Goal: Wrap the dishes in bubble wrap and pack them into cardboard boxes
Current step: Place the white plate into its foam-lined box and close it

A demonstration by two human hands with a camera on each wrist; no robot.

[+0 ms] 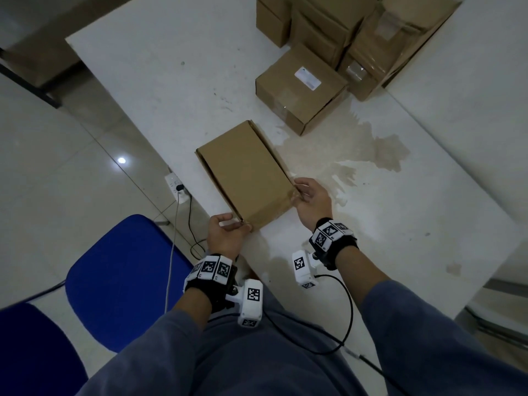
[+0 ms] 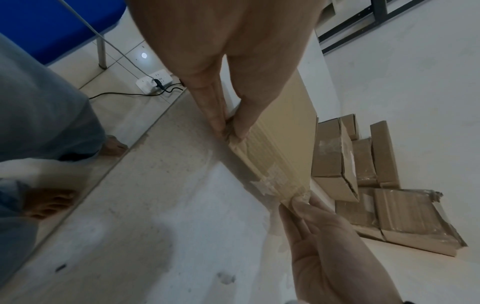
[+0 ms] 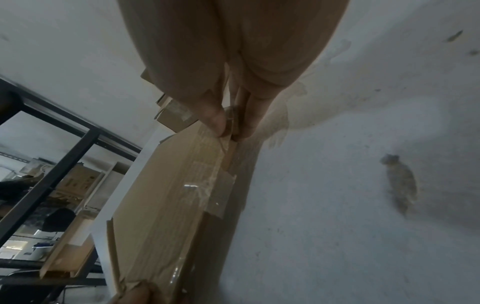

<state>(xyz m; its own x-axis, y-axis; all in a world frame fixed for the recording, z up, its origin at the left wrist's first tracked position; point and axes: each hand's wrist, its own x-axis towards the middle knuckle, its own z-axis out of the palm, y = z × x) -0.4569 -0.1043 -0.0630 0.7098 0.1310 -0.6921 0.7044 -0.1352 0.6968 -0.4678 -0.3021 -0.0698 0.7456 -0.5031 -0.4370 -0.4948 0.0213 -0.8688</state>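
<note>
A flattened cardboard box (image 1: 245,172) lies on the white table (image 1: 171,67), its near end towards me. My left hand (image 1: 225,230) pinches the near left corner of that box (image 2: 280,144) between thumb and fingers (image 2: 221,125). My right hand (image 1: 308,198) pinches the near right corner, where clear tape (image 3: 205,189) crosses the cardboard (image 3: 166,195). In the left wrist view the right hand (image 2: 311,222) shows at the box's far corner. No dishes or bubble wrap are in view.
Several closed cardboard boxes (image 1: 328,52) are stacked at the table's far right; one labelled box (image 1: 300,87) stands nearest. A brownish stain (image 1: 371,155) marks the table right of the flat box. A blue chair (image 1: 120,281) and a power strip (image 1: 177,187) are on the floor at left.
</note>
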